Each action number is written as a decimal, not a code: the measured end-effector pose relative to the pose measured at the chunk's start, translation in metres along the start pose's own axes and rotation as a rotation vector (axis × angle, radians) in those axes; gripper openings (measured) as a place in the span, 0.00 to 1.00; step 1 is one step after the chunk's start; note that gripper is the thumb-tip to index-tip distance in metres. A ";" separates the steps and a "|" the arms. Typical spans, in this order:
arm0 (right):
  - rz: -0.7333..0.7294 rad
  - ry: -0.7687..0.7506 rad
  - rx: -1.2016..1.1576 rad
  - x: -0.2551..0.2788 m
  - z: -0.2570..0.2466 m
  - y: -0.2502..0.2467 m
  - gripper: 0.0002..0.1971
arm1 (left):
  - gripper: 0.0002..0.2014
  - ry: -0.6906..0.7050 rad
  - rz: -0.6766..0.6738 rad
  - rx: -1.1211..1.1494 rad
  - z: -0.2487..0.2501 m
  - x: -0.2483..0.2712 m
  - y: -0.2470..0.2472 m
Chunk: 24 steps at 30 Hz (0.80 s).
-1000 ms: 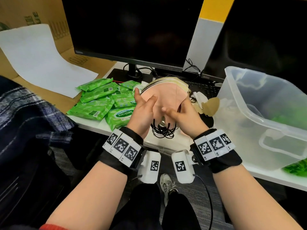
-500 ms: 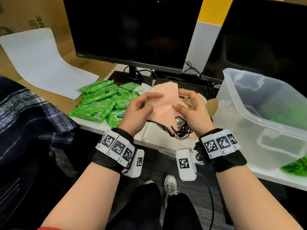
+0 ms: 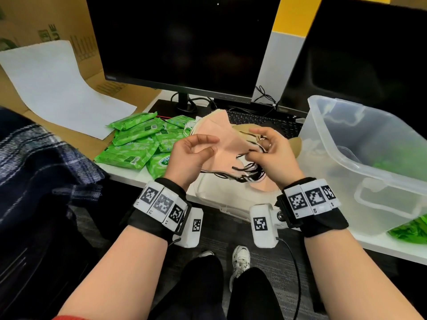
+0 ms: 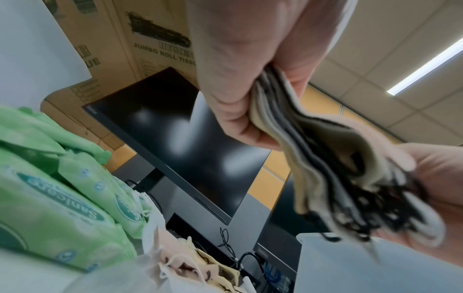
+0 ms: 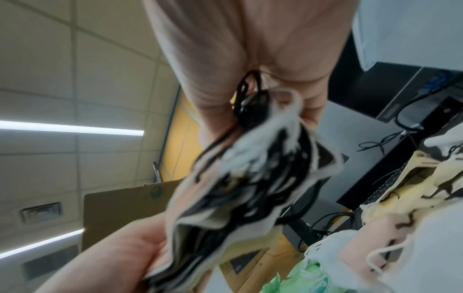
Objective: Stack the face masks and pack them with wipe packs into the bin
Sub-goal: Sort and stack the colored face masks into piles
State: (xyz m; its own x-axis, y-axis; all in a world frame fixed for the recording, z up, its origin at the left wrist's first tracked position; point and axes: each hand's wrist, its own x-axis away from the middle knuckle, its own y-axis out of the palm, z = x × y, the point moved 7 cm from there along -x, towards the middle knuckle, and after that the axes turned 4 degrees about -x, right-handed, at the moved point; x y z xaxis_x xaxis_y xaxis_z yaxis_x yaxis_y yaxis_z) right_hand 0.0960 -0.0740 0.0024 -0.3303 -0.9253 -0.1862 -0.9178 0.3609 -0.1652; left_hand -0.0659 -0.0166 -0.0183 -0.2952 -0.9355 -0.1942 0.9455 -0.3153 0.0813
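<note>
A stack of face masks [image 3: 227,140], pink one on top, hangs in the air above the desk's front edge. My left hand [image 3: 213,144] pinches its left end between thumb and fingers. My right hand [image 3: 256,144] grips the right end, where the black ear loops [image 3: 247,172] dangle. The left wrist view shows the layered mask edges [image 4: 313,150] squeezed in my left hand [image 4: 265,93]. In the right wrist view my right hand [image 5: 263,95] holds the tangled loop end [image 5: 260,164], which is blurred. Green wipe packs [image 3: 136,144] lie to the left. The clear bin [image 3: 374,195] stands to the right.
More loose masks [image 3: 258,188] lie on the desk under my hands, and a tan one [image 3: 297,144] lies beside the bin. Green packs [image 3: 397,167] show through the bin wall. Two dark monitors [image 3: 184,42] and a keyboard [image 3: 261,121] stand behind. A plaid cloth [image 3: 34,158] is at left.
The mask stack went from upright and pressed between my palms to lying flatter. My left hand now pinches the left end; my right hand shifted to the ear-loop end.
</note>
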 end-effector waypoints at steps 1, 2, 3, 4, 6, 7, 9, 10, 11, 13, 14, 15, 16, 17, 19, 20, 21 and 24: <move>0.040 -0.020 -0.013 0.000 -0.002 -0.002 0.25 | 0.13 0.005 0.010 -0.001 0.000 0.000 0.001; 0.042 -0.037 0.003 0.000 -0.004 0.001 0.24 | 0.13 0.008 0.018 0.000 0.001 0.000 0.002; 0.014 -0.043 0.037 0.000 -0.004 0.005 0.24 | 0.13 0.008 0.029 0.005 0.001 0.000 0.002; -0.027 -0.046 0.073 0.002 -0.006 0.010 0.24 | 0.13 0.007 0.045 0.010 0.001 0.000 0.000; -0.017 -0.044 0.090 0.000 -0.006 0.006 0.23 | 0.13 0.005 0.085 0.022 0.001 -0.003 -0.008; 0.025 -0.040 0.057 -0.002 -0.005 -0.001 0.23 | 0.14 0.007 0.100 0.032 0.001 -0.003 -0.012; 0.064 -0.046 0.030 -0.004 -0.006 -0.006 0.24 | 0.14 0.022 0.118 0.030 0.002 -0.004 -0.015; 0.034 -0.051 0.060 -0.004 -0.005 -0.002 0.23 | 0.14 0.030 0.126 0.022 0.002 -0.004 -0.015; -0.020 -0.050 0.111 -0.003 -0.005 0.004 0.23 | 0.14 0.032 0.130 0.018 0.003 -0.004 -0.015; -0.089 -0.057 0.173 -0.001 -0.006 0.011 0.22 | 0.14 0.028 0.113 0.024 0.003 -0.004 -0.014; -0.068 -0.047 0.136 -0.001 -0.008 0.008 0.22 | 0.14 0.028 0.103 0.025 0.002 -0.005 -0.015; -0.033 -0.032 0.068 -0.002 -0.009 0.001 0.21 | 0.14 0.031 0.098 0.025 0.002 -0.005 -0.016; -0.012 -0.031 0.023 -0.004 -0.011 -0.005 0.20 | 0.14 0.038 0.102 0.024 0.002 -0.006 -0.018; -0.010 -0.024 0.011 -0.005 -0.012 -0.009 0.20 | 0.14 0.046 0.113 0.023 0.002 -0.006 -0.021; -0.035 0.019 0.075 -0.011 -0.010 -0.014 0.16 | 0.13 0.055 0.150 0.030 0.001 -0.008 -0.025; -0.019 0.054 0.123 -0.016 -0.005 -0.019 0.15 | 0.13 0.058 0.170 0.037 0.001 -0.010 -0.026; 0.022 0.098 0.185 -0.023 0.002 -0.028 0.15 | 0.13 0.061 0.183 0.039 0.001 -0.011 -0.028; 0.079 0.237 0.504 -0.042 0.019 -0.048 0.17 | 0.14 0.062 0.185 0.014 -0.002 -0.014 -0.028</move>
State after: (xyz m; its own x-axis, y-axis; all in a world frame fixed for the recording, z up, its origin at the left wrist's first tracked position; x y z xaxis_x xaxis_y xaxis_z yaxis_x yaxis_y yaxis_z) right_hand 0.1580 -0.0501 -0.0007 -0.4880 -0.8728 -0.0034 -0.6887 0.3874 -0.6129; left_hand -0.0885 0.0057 -0.0196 -0.1067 -0.9662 -0.2346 0.9809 -0.1410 0.1343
